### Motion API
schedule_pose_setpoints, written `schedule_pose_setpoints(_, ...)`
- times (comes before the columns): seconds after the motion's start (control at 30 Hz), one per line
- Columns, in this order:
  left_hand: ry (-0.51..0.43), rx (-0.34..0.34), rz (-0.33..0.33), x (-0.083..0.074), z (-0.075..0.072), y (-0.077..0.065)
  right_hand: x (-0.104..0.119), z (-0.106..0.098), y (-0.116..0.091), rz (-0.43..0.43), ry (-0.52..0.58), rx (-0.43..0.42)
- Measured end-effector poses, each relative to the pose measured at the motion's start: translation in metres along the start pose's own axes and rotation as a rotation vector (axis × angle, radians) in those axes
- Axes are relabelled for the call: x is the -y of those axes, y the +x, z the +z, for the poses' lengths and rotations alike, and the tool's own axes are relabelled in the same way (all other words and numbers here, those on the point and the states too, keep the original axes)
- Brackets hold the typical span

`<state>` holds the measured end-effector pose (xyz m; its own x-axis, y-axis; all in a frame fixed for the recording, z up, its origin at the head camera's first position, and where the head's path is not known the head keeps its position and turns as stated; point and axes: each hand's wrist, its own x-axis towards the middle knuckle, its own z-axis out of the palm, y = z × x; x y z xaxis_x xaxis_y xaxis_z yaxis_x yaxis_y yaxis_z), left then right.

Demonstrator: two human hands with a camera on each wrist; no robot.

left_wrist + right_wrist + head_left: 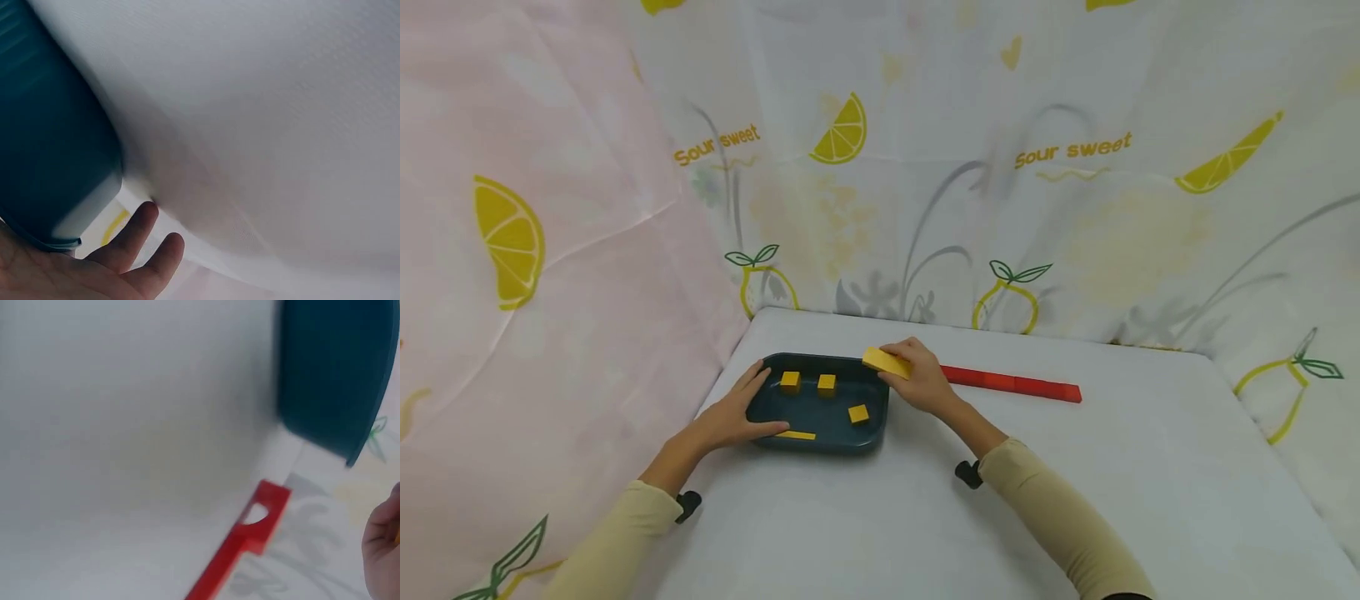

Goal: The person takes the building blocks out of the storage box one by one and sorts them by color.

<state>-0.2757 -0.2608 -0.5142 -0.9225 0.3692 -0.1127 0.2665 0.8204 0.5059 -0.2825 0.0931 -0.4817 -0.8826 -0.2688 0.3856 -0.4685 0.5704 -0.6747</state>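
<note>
My left hand point(727, 417) holds the left end of a dark teal tray point(827, 447), thumb along the front rim and fingers at the back-left corner. Two of its fingers point(164, 261) stick out past the tray's outer wall in the left wrist view. Above the tray's back-right corner, my right hand point(925, 377) pinches an oblong yellow block point(886, 362). Inside the tray sit small yellow blocks: one at the back left point(790, 382), another block beside it point(827, 384) and a tilted block point(858, 413) at the right. A yellow strip point(797, 435) shows near the left thumb.
A long red bar of joined pieces point(1015, 384) lies right of the tray, partly behind my right hand. One end of this red bar point(267, 515) has a round hole. The white tabletop point(880, 533) backs onto a lemon-print curtain point(917, 208).
</note>
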Motion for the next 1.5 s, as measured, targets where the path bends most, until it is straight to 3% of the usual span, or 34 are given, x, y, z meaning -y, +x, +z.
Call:
schedule_pose_setpoints(0.17,0.013,0.004,0.017,0.009,-0.006,-0.002,-0.026,-0.007,-0.008,0.141,0.045,0.009)
schedule_pose_setpoints(0.43,0.003,0.010,-0.011,0.019,-0.007,-0.004,-0.051,0.003,-0.023,0.281,-0.019,0.146)
schedule_pose_setpoints(0.73,-0.017,0.013,0.041,0.023,-0.010,-0.006,-0.056,0.007,-0.024,0.319,-0.091,0.317)
schedule_pose_setpoints(1.1,-0.040,0.006,0.026,0.024,-0.006,-0.010,-0.059,0.012,-0.019,0.357,-0.060,0.389)
schedule_pose_setpoints(1.37,-0.068,0.001,0.044,0.018,-0.004,-0.007,-0.065,-0.002,-0.025,0.395,-0.075,0.386)
schedule_pose_setpoints(1.5,-0.069,-0.013,0.047,0.020,-0.006,-0.007,-0.067,-0.008,-0.028,0.373,-0.042,0.377)
